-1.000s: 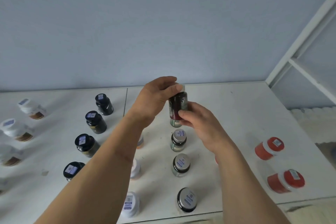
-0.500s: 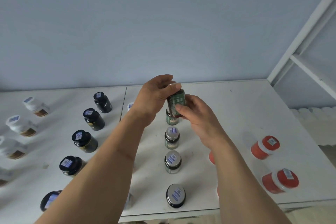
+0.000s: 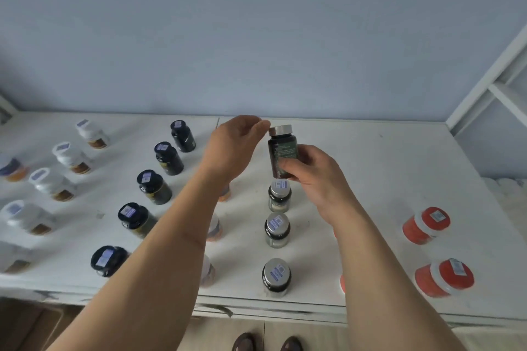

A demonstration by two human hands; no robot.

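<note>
My right hand [image 3: 309, 171] grips a dark green bottle [image 3: 282, 151] with a silver cap, holding it upright above the white table [image 3: 370, 168]. My left hand [image 3: 233, 148] hovers just left of the cap, fingers loosely curled, fingertips close to the cap's edge but holding nothing. Below the held bottle stands a row of three similar silver-capped bottles, the nearest one [image 3: 279, 195] right under my right hand.
A row of black bottles [image 3: 168, 158] runs down the left middle, white jars [image 3: 71, 155] further left, and orange-lidded jars [image 3: 426, 225] at the right. More bottles sit partly hidden under my left forearm. A white frame [image 3: 490, 77] stands at the right.
My left hand has come off the bottle's cap and drawn slightly left. My right hand still holds the bottle, now upright and a little higher above the row.
</note>
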